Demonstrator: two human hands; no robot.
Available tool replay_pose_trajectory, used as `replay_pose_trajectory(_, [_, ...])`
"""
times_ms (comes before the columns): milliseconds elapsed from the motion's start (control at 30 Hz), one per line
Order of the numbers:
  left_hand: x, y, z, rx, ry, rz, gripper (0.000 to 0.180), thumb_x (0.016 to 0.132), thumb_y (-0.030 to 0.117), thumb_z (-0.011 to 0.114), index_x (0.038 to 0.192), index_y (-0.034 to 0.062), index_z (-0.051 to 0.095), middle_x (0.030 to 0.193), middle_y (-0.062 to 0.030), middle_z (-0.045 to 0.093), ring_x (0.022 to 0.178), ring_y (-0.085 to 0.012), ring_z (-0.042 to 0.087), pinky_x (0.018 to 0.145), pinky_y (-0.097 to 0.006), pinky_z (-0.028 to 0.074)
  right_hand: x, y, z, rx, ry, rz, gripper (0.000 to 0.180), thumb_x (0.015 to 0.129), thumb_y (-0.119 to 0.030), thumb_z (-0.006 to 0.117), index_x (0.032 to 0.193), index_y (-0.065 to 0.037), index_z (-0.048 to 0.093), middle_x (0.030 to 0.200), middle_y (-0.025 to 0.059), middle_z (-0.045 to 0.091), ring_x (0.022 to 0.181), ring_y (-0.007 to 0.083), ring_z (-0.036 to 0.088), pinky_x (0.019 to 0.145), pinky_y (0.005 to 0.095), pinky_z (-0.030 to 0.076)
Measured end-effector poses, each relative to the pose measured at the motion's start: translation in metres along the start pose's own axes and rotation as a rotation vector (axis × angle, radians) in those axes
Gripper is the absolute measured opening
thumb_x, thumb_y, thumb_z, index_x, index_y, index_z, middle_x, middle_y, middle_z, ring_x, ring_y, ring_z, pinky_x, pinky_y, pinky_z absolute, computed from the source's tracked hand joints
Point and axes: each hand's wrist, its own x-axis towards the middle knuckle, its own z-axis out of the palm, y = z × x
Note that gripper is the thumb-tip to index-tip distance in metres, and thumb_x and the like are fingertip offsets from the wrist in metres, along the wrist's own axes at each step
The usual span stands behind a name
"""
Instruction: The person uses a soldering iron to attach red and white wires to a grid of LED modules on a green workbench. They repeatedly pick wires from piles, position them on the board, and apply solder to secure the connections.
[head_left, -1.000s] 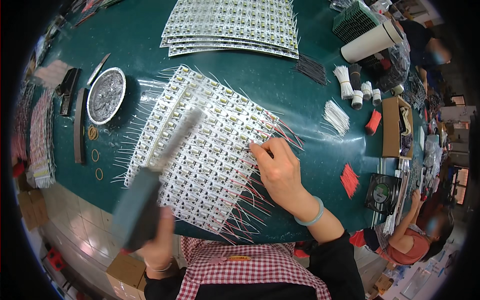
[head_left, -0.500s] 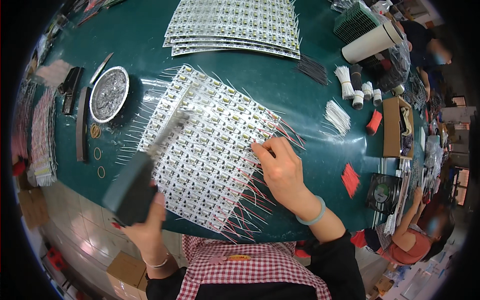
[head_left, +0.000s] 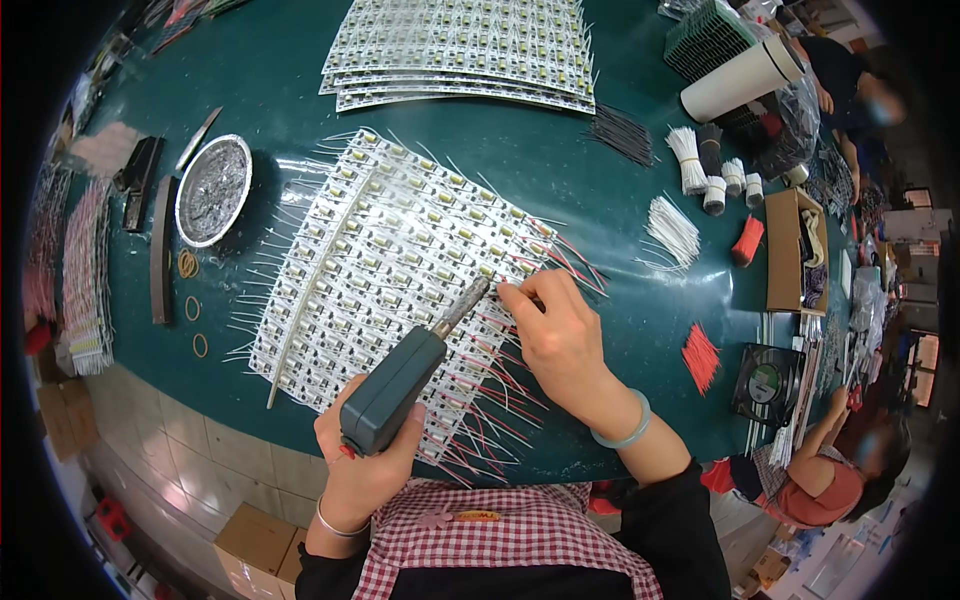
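In my left hand (head_left: pixel 365 475) is a dark green soldering gun (head_left: pixel 393 388), its metal tip angled up and to the right. The tip reaches the right part of a white circuit board panel (head_left: pixel 345 350), close beside the fingertips of my right hand (head_left: pixel 562 345). That hand is closed in a pinch at the panel's right edge; what it pinches is too small to make out. Rows of small components cover the panel. White wires stick out along its left edge, red and white wires (head_left: pixel 500 375) along its right. A thin pale rod (head_left: pixel 318 285) lies across its left part.
Stacked panels (head_left: pixel 460 60) lie at the back. A foil-lined bowl (head_left: pixel 214 190), dark bars and rubber bands (head_left: pixel 188 264) are at left. Right of the panel are white wires (head_left: pixel 673 232), red wires (head_left: pixel 701 357), a cardboard box (head_left: pixel 790 250) and a pale tumbler (head_left: pixel 742 78). Two people are at right.
My left hand has brought the soldering gun rightward from the panel's left side, its tip now beside my right fingertips. My right hand has barely moved.
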Motion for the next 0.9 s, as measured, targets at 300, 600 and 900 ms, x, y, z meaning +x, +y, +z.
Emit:
replay_pose_trajectory(300, [0.001,-0.002,0.003,0.055,-0.013,-0.027,0.02,0.078,-0.002,0.075,0.097,-0.0045,0.069,0.085,-0.0095,0.068,0.07,-0.0105,0.062,0.063,-0.026,0.049,0.004,-0.004,-0.003,-0.031,-0.045,0.002,0.034,0.071,0.002,0.065,0.105,0.004,0.068,0.09,0.0091,0.053,0.084,0.0239,0.056,0.064,0.0325,0.051])
replay_pose_trajectory(600, [0.01,0.013,-0.006,0.159,0.029,0.082,0.02,0.077,-0.001,0.075,0.096,-0.0018,0.067,0.082,-0.0086,0.067,0.069,-0.0108,0.062,0.065,-0.026,0.051,0.01,-0.007,-0.006,-0.081,-0.086,-0.024,0.033,0.071,0.001,0.065,0.103,0.004,0.068,0.089,0.0089,0.052,0.085,0.0237,0.055,0.064,0.0316,0.052])
replay_pose_trajectory(900, [0.041,0.007,-0.175,0.58,0.918,0.768,0.016,0.088,0.002,0.07,0.096,-0.0121,0.068,0.077,-0.0103,0.062,0.052,-0.0089,0.047,0.053,-0.022,0.04,0.012,-0.01,-0.011,-0.081,-0.111,-0.029,0.034,0.07,0.003,0.065,0.104,0.006,0.067,0.089,0.0101,0.052,0.086,0.0243,0.055,0.064,0.0313,0.051])
